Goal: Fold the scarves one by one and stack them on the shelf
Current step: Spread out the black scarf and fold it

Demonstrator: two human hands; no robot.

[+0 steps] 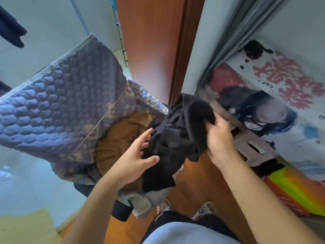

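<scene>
So the right hand (219, 138) has its grip closed around a bunched-up fold of the crumpled black fabric scarf (177, 138), thumb curled over the top of the cloth, holding it up in the air in the middle of the scene. The left hand (135, 155) sits on the scarf's left side with fingers spread and mostly straight, so a wide grip, fingertips touching the fabric and the thumb against its lower edge, not really clamping anything. The scarf hangs in a messy clump between both hands, with a loose tail dropping down below the left hand.

Right behind and under the scarf there's a chair with a brown cushioned seat (121, 138), and a quilted blue-grey padded cover (66, 103) draped over its back, running off to the left. A pale grey cloth (146, 199) lies on the near edge of the seat just below the scarf's tail.

Far behind is a reddish-brown wooden door (154, 41). On the right, a grey curtain (233, 32) hangs down, and below it a big printed poster with red characters (281, 88) leans against stuff, plus a cardboard box with a handle slot (251, 145) near the right hand. Further near-right there's something bright yellow-green and orange (292, 187), can't tell what it is. The wood floor (197, 187) shows underneath, and a sandalled foot (204, 209) pokes out at the near edge.
</scene>
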